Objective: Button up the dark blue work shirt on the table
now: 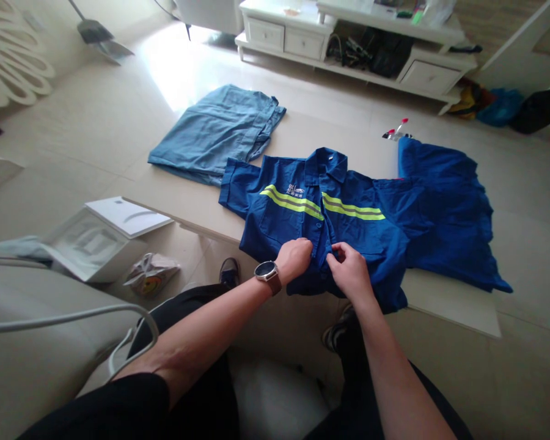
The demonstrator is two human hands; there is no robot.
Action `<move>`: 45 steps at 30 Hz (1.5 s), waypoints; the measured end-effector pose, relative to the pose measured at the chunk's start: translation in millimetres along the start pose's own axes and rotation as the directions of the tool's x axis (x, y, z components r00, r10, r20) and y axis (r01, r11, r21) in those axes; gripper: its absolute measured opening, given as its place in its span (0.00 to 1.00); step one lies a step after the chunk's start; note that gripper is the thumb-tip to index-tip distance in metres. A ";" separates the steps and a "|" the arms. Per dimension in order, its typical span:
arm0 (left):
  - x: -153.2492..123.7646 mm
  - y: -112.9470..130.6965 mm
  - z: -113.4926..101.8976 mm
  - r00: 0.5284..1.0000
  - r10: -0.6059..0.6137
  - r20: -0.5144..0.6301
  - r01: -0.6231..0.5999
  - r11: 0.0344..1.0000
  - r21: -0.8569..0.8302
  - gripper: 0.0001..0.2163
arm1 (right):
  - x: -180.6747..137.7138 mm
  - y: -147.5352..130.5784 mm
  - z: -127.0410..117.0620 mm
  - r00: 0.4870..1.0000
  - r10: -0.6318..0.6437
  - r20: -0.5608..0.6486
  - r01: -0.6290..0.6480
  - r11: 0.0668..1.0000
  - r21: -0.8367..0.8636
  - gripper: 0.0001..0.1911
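Note:
A dark blue short-sleeved work shirt (pixel 279 223) with yellow-and-grey reflective bands lies front up on a low pale table (pixel 201 223), its collar away from me. My left hand (pixel 294 261), with a watch on the wrist, is closed on the shirt's front edge below the band. Just to the right, my right hand (pixel 348 269) pinches the other front edge between thumb and fingers. The front opening gapes a little between them. The shirt's lower hem hangs over the table's near edge. Fingertips of the left hand are mostly hidden.
Folded light blue clothing (pixel 211 131) lies at the table's far left; more dark blue clothing (pixel 449 214) covers the right end. An open white box (pixel 96 244) and a plastic bag (pixel 151 275) are on the left. A white TV cabinet (pixel 297 43) stands beyond.

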State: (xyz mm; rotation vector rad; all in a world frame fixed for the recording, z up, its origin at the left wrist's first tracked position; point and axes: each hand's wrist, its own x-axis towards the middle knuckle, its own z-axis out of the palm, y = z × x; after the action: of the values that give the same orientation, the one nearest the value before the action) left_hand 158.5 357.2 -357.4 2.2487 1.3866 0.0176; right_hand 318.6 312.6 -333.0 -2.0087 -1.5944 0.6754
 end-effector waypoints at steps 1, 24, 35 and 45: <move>0.3 0.1 3.2 1.000 -0.008 -0.007 0.008 1.000 -0.005 0.08 | 0.2 -0.3 -0.4 1.000 -0.003 0.005 0.003 1.000 -0.002 0.12; -1.7 9.1 -25.6 0.956 0.013 -0.292 -0.161 0.858 -0.488 0.05 | -6.4 -16.6 -7.3 0.989 -0.144 -0.046 0.149 0.978 0.148 0.19; -3.6 13.0 -26.0 0.989 -0.099 -0.109 -0.029 0.600 -0.800 0.04 | -5.3 -17.2 -5.0 0.994 -0.099 -0.053 0.104 0.988 0.116 0.10; 6.5 9.9 -14.5 0.986 -0.136 -0.092 -0.045 0.309 -0.950 0.05 | -6.2 -18.9 -5.2 0.987 -0.112 -0.115 0.124 0.987 0.104 0.08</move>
State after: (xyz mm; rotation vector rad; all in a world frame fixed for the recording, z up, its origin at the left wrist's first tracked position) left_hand 166.0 365.0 -342.2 1.1483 1.0203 0.8210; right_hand 306.8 310.0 -316.4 -1.8243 -1.5629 0.5854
